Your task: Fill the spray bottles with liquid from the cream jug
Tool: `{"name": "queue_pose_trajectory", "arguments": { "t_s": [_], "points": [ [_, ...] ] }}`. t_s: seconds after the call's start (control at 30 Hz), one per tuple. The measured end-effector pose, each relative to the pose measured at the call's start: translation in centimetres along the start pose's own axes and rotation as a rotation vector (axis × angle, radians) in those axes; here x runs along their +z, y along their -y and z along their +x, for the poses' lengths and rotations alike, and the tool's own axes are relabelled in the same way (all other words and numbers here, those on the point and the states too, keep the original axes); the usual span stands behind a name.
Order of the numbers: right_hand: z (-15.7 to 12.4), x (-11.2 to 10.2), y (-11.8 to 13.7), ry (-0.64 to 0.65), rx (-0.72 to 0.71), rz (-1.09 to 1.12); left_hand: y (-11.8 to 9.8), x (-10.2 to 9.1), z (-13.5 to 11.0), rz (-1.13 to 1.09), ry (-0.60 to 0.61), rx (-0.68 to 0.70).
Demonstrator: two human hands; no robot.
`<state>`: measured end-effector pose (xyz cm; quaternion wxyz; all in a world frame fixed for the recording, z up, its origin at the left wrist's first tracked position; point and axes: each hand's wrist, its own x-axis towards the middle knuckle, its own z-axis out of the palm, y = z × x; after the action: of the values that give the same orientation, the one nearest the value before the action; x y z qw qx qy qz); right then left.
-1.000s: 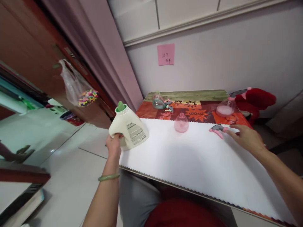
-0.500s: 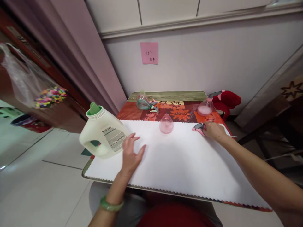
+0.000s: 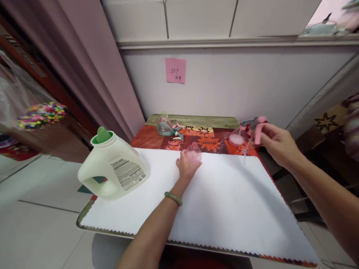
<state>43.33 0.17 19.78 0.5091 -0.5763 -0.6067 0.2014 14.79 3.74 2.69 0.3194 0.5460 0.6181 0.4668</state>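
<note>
My left hand (image 3: 185,169) is closed around the lower part of a small clear pink bottle (image 3: 194,152), which stands upright and uncapped on the white sheet (image 3: 224,194). Raised over the table's right side, my right hand (image 3: 282,145) grips a pink and grey spray nozzle (image 3: 258,131). Its thin dip tube hangs down, blurred by motion. Behind the nozzle stands another spray bottle (image 3: 236,139) with pink liquid, its top partly hidden. To the left of my left hand is a big pale green detergent jug (image 3: 112,168) with an open mouth.
Green-tinted and clear spray bottles (image 3: 166,129) lie at the back left of the table. A pink note (image 3: 175,70) is stuck on the wall behind. At far left hangs a plastic bag of colourful pieces (image 3: 42,116).
My left hand has moved from beside the jug to the pink bottle and taken hold of it. My right hand has lifted the spray nozzle off the sheet. The view has shifted slightly.
</note>
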Motion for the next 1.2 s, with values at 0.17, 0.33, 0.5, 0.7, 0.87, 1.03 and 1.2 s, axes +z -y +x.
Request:
{"name": "queue_pose_trajectory", "arguments": {
  "t_s": [0.17,0.33,0.5,0.7,0.87,1.03,1.2],
  "points": [
    [0.9,1.9,8.3,-0.164,0.035,0.528,-0.9,-2.7,-1.6,-0.219,0.055,0.083],
    [0.2,6.3,10.9,-0.131,-0.017,0.71,-2.5,-5.6,-5.0,-0.602,0.133,0.001],
    [-0.7,9.5,11.2,-0.076,-0.059,0.777,-3.8,-7.9,-7.7,-0.834,0.093,-0.186],
    [-1.1,10.7,13.0,-0.041,-0.063,0.785,-5.5,-10.4,-9.3,-0.883,0.15,-0.11],
    [-1.0,10.4,14.0,-0.01,-0.055,0.729,-5.8,-11.2,-9.9,-0.917,0.132,-0.062],
    [-0.9,9.1,14.7,-0.064,-0.1,0.736,-5.3,-11.4,-10.4,-0.979,0.133,-0.071],
    [-1.7,9.0,14.8,0.02,-0.053,0.671,-5.6,-11.6,-10.7,-1.022,0.111,-0.095]
  ]
}}
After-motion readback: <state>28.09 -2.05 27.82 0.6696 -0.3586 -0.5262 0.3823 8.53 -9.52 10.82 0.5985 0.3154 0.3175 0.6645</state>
